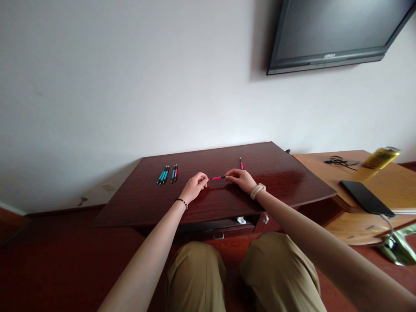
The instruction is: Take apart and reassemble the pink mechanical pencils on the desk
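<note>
Held level just above the dark wooden bench [286,182]: a pink pen [217,177], pinched at both ends. Left hand [194,187] curled nearly closed, fingertips gripping the pen's left end; right hand [239,178] likewise folded in, thumb and forefinger on the darker right end. A two-ended grip of this kind looks suited to pulling or twisting the pen's halves, though which cannot be told from here. Beaded band on the left wrist, pale watch [258,190] on the right.

Left of the held pen, well apart, lying flat on the bench: a tidy row of pens [167,174], teal ones side by side and a pink one at the row's right edge, apparently grouped to keep them out of the way. Just beyond the right hand, farther from the wearer: a single pink pen lying alone [241,163], within easy reach.

Below the held pen, at the bench's front edge: a drawer [224,225] slightly open, above knees in khaki trousers. Far right of the pen, on a lighter wooden side table [351,173]: a dark phone [366,197], a tangle of black cable [339,161] and a yellow can [381,157]. High to the right of the pen, on the white wall: a dark television [338,32].
</note>
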A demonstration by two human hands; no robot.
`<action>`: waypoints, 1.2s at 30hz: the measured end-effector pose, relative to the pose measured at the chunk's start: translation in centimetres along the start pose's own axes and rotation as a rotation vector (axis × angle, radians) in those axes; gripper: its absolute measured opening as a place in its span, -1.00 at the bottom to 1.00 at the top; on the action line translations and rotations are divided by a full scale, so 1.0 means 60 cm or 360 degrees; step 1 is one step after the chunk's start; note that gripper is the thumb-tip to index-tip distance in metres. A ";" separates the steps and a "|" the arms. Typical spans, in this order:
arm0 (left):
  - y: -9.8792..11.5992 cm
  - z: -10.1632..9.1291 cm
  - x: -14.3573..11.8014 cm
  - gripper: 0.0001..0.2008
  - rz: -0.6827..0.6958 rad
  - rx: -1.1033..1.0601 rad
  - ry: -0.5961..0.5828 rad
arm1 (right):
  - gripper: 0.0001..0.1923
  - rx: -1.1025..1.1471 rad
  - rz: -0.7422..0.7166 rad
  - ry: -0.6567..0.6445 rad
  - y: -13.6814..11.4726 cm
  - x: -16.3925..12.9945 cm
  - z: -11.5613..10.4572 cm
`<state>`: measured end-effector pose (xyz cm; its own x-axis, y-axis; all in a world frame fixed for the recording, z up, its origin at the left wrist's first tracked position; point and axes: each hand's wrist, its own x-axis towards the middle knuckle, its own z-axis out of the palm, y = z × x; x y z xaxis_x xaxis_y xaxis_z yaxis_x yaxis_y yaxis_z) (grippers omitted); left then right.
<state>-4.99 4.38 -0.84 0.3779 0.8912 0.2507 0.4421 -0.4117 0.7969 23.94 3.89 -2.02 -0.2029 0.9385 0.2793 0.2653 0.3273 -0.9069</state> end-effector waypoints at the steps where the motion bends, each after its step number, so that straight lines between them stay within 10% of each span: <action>1: -0.001 -0.001 0.000 -0.63 0.0006 0.0023 0.0012 | -0.66 -0.0005 0.0001 0.0000 0.000 0.000 0.000; 36: 0.006 -0.006 -0.004 -0.72 0.0030 0.0171 0.0070 | -0.73 -0.0140 -0.0200 -0.0134 0.003 0.003 0.010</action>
<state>-5.21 4.09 -0.43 0.3520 0.8896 0.2911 0.5206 -0.4445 0.7290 23.39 4.04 -2.32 -0.3167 0.8784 0.3579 0.3137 0.4531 -0.8344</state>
